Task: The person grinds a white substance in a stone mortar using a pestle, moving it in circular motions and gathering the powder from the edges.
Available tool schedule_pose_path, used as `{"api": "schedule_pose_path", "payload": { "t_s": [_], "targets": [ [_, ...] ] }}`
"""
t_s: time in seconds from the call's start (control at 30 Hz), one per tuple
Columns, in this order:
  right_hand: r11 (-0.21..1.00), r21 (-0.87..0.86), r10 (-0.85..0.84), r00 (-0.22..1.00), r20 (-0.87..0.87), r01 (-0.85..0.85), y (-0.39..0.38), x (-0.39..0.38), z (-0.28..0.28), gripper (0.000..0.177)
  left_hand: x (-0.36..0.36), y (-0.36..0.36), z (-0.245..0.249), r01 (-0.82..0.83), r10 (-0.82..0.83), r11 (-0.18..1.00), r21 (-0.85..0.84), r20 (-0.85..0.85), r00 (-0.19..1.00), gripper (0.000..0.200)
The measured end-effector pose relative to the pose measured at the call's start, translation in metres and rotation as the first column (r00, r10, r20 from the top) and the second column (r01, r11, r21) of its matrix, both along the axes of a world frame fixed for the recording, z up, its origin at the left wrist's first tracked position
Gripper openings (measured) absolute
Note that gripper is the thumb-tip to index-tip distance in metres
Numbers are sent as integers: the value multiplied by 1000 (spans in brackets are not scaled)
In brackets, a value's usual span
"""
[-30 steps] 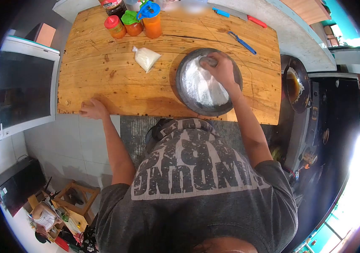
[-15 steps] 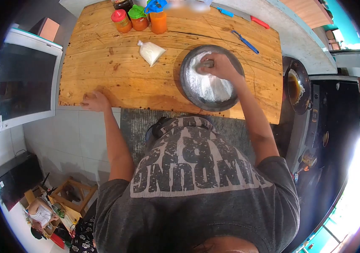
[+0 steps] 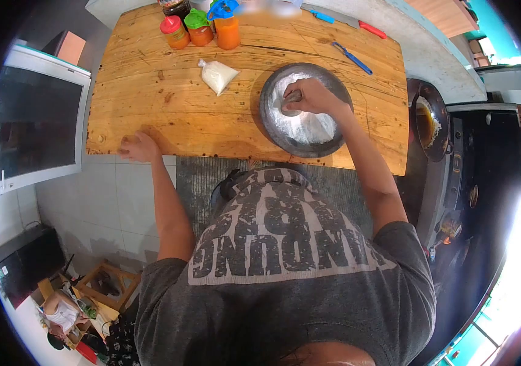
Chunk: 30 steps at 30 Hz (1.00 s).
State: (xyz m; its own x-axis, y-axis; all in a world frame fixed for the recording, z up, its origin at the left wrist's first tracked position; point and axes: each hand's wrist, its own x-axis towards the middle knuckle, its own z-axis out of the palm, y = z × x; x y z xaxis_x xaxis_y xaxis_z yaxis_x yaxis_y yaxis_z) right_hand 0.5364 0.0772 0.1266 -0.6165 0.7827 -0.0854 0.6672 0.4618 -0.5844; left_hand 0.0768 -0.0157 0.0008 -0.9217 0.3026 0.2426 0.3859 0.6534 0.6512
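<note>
A round dark stone mortar [image 3: 271,125] holding white powder stands on the wooden table [image 3: 144,79], near its front edge. My right hand [image 3: 314,97] grips a grey stone pestle [image 3: 292,102] and presses it into the powder left of the mortar's middle. At the table's front left edge rests my left hand [image 3: 140,147], its fingers apart and slightly bent, holding nothing. A tied clear bag of white powder [image 3: 218,76] lies between my hands, farther back and nearer the mortar.
At the back are a red-lidded jar [image 3: 175,33], a green-lidded jar [image 3: 199,29] and a blue-lidded orange bottle [image 3: 228,32]. A blue peeler [image 3: 353,59] and a red-handled knife [image 3: 371,30] lie back right. A wok [image 3: 429,122] sits right of the table. Another person [image 3: 60,311] is at lower left.
My right hand and the pestle have moved slightly left and toward me within the mortar. My left hand stays at the table edge.
</note>
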Motion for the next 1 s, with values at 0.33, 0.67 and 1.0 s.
{"api": "schedule_pose_path", "payload": {
  "t_s": [0.33,0.67,1.0],
  "targets": [
    [994,65,-81,984,-159,92,-5,-18,-13,39,-2,-2,1,28,-32,998,57,67,997,54],
    [973,118,-196,980,-18,197,-15,5,5,40,-8,-1,-10,31,-32,998,60,27,999,54],
    [815,371,-449,890,-80,445,-105,-33,-20,30,-6,-4,-7,4,-4,1000,30,6,1000,53]
  ]
}}
